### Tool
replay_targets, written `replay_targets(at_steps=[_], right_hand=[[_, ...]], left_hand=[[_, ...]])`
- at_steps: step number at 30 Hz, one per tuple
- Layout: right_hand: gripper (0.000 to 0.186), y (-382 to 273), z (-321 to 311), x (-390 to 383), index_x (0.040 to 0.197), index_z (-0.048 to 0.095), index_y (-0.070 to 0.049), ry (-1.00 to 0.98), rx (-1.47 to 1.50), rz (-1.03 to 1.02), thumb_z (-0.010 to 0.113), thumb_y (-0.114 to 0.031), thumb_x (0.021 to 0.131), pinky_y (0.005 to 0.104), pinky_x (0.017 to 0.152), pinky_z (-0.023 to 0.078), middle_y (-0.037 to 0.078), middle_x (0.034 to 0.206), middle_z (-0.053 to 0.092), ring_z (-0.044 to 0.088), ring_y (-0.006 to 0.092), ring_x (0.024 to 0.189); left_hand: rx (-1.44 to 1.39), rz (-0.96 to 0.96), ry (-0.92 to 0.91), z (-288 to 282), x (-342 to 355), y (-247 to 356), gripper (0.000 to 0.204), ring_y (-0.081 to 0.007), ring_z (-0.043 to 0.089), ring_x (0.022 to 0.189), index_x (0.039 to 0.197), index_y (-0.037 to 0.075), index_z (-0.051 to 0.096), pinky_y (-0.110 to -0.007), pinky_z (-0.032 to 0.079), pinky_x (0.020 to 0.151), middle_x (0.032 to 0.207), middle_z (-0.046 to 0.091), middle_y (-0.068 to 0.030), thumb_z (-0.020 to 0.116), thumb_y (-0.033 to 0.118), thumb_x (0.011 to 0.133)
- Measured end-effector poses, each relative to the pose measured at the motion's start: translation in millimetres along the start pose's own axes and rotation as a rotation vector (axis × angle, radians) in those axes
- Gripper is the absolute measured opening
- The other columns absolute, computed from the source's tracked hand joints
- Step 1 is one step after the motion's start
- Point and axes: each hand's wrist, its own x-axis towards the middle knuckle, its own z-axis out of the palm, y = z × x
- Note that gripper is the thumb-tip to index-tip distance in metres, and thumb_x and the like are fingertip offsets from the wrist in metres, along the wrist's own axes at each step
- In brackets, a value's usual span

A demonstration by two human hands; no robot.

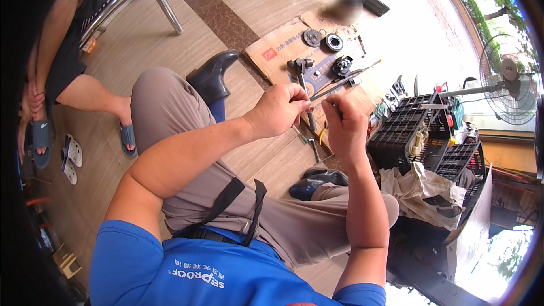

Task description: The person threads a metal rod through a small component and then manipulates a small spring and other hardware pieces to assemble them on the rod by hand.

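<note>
left grip (277,111): narrow, thumb and fingertips pinched on what looks like a small reddish piece (310,109). too tiny for us to identify. it sits right at those fingertips, just left of the right grip (347,123). right grip: fingers curled in, can't tell if it holds anything.

our read on the piece: very light, easy to drop, stiffness unknown. we'd keep hold at its edge with the fingertip pads and squeeze gently; if it's oily it likely slips.

hammer (302,64): head lies beyond the left grip on the cardboard (289,29), handle running back under and between both grips. we judge it nose-heavy and stiff; take it by the handle, head end sags otherwise.

farther beyond the right grip: dark ring part (334,42) and black mechanical part (342,67), probably hard and dense. hold the ring by its outer rim, the black part around its body.
</note>
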Motion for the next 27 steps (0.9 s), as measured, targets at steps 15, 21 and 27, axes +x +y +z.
replay_targets(at_steps=[15, 21, 27], right_hand=[[0.025, -11.8, -5.3, -13.6, 0.114, 0.057, -0.002, -0.013, 0.045, 0.101, 0.062, -0.005, 0.090, 0.0303, 0.063, 0.052, 0.018, 0.115, 0.062, 0.068, 0.0256, 0.075], [0.041, -9.5, 3.1, -14.1, 0.137, 0.041, -0.001, -0.179, 0.801, 0.264, 0.052, -0.004, 0.098, 0.0247, 0.065, 0.051, 0.011, 0.114, 0.062, 0.066, 0.0126, 0.082], [0.022, 3.6, 12.9, -14.9, 0.116, 0.056, 0.001, -0.163, 0.701, 0.286, 0.058, -0.008, 0.097, 0.0235, 0.061, 0.049, 0.004, 0.085, 0.064, 0.059, 0.0082, 0.071]], left_hand=[[0.299, 0.635, 0.270, 4.0, -5.9, 5.4, 0.003, -0.0093, 0.057, 0.062, 0.090, 0.000, 0.059, -0.025, 0.047, 0.056, 0.076, 0.059, -0.0047, 0.059, -0.002, 0.092], [0.373, 0.723, 0.266, 4.6, -7.0, 3.5, 0.004, -0.0119, 0.058, 0.063, 0.089, 0.000, 0.058, -0.026, 0.047, 0.056, 0.078, 0.058, -0.0065, 0.059, -0.004, 0.091], [0.347, 0.684, 0.274, 5.8, -6.3, 1.2, 0.004, -0.0116, 0.058, 0.064, 0.089, -0.001, 0.058, -0.025, 0.048, 0.057, 0.079, 0.058, -0.0060, 0.058, -0.004, 0.091]])
